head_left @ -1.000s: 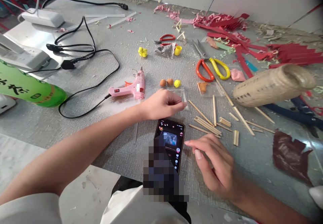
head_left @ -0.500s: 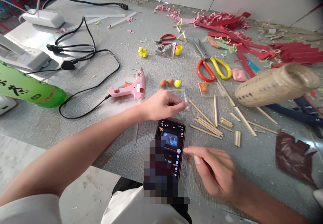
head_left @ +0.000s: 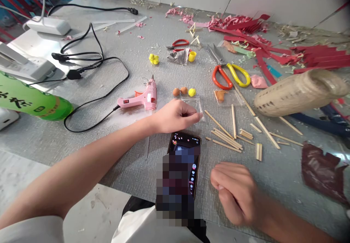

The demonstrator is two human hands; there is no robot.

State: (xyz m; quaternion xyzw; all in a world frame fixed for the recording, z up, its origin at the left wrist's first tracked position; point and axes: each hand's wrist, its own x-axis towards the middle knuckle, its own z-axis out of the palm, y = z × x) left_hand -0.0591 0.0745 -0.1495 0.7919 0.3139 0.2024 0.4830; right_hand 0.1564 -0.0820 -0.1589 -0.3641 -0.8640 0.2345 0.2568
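My left hand point(head_left: 179, 116) rests on the table just beyond the phone, its fingers curled closed and nothing visible in them. A small clear plastic bag point(head_left: 194, 104) lies against its knuckles. The phone point(head_left: 188, 138) lies face up with its screen lit; pixelated blocks cover much of it. To the right of the phone, my right hand point(head_left: 235, 192) is curled into a loose fist, apart from the phone, with nothing seen in it. Several thin wooden sticks point(head_left: 226, 139) lie between the hands and the bamboo-like cylinder point(head_left: 298, 91).
A pink glue gun point(head_left: 149, 97) lies left of three small clay balls point(head_left: 184, 91). Scissors point(head_left: 228, 73) with red and yellow handles lie farther back. A green bottle point(head_left: 35, 97), power strips and black cables occupy the left; red paper strips point(head_left: 314, 57) cover the back right.
My right hand has drawn back from the phone's right edge, and its outstretched index finger has curled in. My left hand has stayed in place. The view has shifted slightly.
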